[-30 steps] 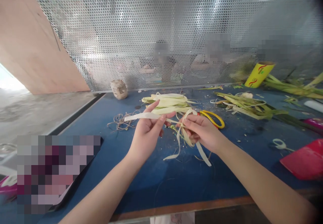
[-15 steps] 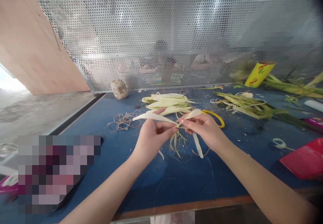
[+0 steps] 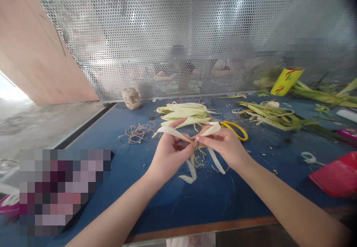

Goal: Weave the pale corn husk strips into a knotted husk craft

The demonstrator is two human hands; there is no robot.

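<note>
Now that they meet closer than before, left hand (image 3: 173, 148) and right hand (image 3: 224, 143) both pinch the strips (image 3: 173, 132) over the worktop (image 3: 158, 210), inward from its front edge; handling seems concentrated there.

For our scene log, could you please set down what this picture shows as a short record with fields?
Left hand: pinching pale husk-like strips
Right hand: pinching pale strips, close against the left hand
Beyond the hands: husk-like pile
Left of the hands: tangled string
Right of the hands: yellow handle loop
Surface: blue tabletop
Backdrop: perforated metal screen
</note>
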